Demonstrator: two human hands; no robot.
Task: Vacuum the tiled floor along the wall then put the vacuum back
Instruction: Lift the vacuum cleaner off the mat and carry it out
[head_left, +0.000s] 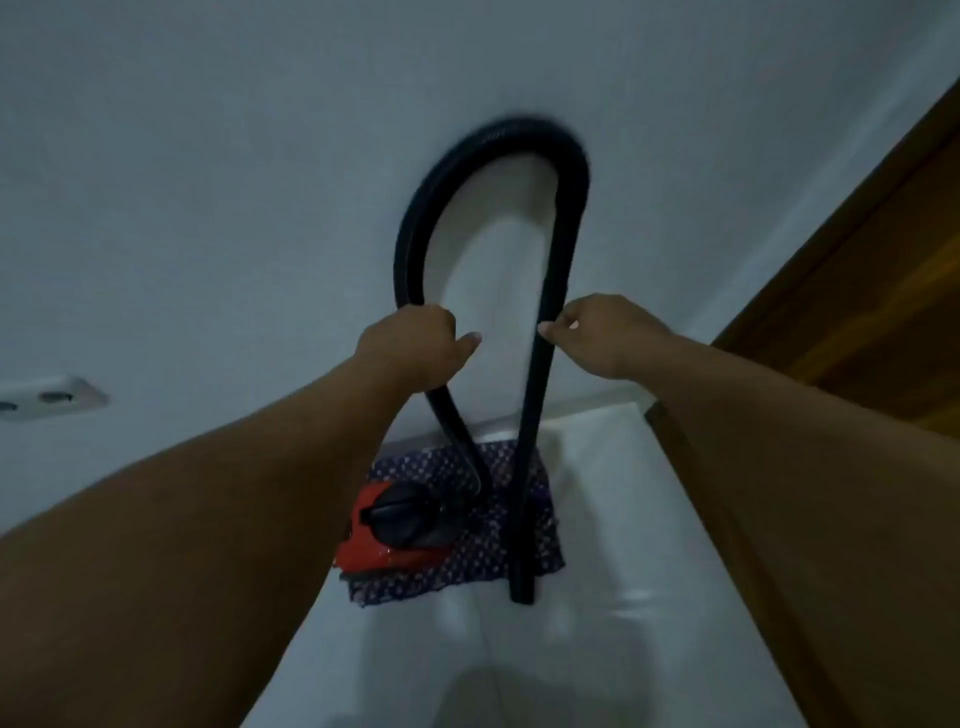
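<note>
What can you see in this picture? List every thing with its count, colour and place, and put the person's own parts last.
vacuum body: one, red with a black top, low at centre on the cloth
hose: one, black, looped up in front of the wall, both sides held
cloth: one, dark blue with pale dots, on the floor under the vacuum
floor: pale tiles, lower centre
wall: one, white, filling the upper frame
socket plate: one, white, on the wall at far left
wooden frame: one, brown, right edge
left hand: one, closed round the hose's left side
right hand: one, grip on the hose's right side
</note>
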